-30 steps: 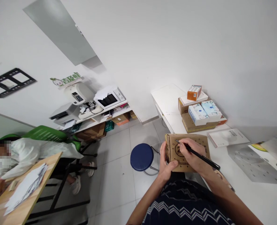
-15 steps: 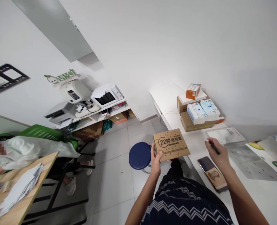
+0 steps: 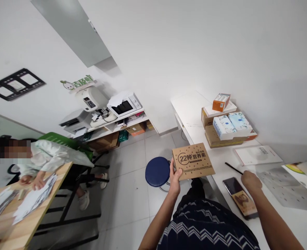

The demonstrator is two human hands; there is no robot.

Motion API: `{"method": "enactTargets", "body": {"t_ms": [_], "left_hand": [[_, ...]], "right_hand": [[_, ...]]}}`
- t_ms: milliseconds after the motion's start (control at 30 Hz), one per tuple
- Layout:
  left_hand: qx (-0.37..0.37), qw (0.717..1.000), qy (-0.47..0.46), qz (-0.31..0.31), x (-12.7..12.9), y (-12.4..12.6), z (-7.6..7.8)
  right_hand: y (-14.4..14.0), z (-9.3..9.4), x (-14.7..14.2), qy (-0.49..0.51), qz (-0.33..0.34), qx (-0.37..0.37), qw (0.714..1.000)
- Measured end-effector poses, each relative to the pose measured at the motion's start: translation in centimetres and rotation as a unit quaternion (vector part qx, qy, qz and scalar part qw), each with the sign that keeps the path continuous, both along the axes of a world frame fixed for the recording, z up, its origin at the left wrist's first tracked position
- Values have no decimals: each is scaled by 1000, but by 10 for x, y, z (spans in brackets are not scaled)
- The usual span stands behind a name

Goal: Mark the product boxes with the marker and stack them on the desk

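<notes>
Holds a brown cardboard box (image 3: 193, 161) in the left hand (image 3: 175, 178), with the grip closed on the left edge near the lower corner and the thumb laid over the printed face. Has this box in front of the body, between a round blue stool (image 3: 158, 172) and the edge of a white table (image 3: 187, 111), with the print turned up. Reaches over that table with the right hand (image 3: 251, 181), with fingers curled at one end of a slim black pen (image 3: 233, 168). Cannot tell whether this second grip pinches the pen or only touches it, with fingertips hidden from view. Has a smartphone (image 3: 240, 198) lying face up just beside the right hand, and a flat white box (image 3: 257, 154) farther off. Has brown cartons (image 3: 215, 140) stacked near the wall, beneath two pale blue packs (image 3: 239, 121) and a small orange box (image 3: 221, 102). Shares the room with another person (image 3: 45, 152), seated at a wooden table (image 3: 65, 171), with one hand on white papers (image 3: 35, 199).
</notes>
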State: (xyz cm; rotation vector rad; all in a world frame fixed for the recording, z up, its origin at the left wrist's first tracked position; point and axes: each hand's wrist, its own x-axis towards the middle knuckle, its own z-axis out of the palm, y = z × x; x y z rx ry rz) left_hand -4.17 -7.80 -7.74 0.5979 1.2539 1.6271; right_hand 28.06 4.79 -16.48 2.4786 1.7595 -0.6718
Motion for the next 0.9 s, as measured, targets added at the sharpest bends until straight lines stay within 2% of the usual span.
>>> {"method": "enactTargets", "body": {"t_ms": [100,200,400,567,667,767,900], "left_hand": [[5,1000,3,-9,0,1,1],[9,1000,0,-11,1,2,1],[12,1000,2,-5,-2,2,-2],[2,1000,11,-7,-5,4,-2],[6,1000,10,-9,-6,5,-1],[3,1000,16,-8,-7,6,-1],[0,999,37,4,-12,7,-6]], "right_hand": [[-4,-3,8,0,-2,-43,999],[-19,-5,7,13,27,-31,999],[-83,-18,-16,2,86,-30,996],[-122,-42,-26,-79,136,29,987],[-124,-48,-24,-82,136,42,986],[-118,-45,-20,-59,127,28,990],[-105,-30,-11,29,52,1,998]]}}
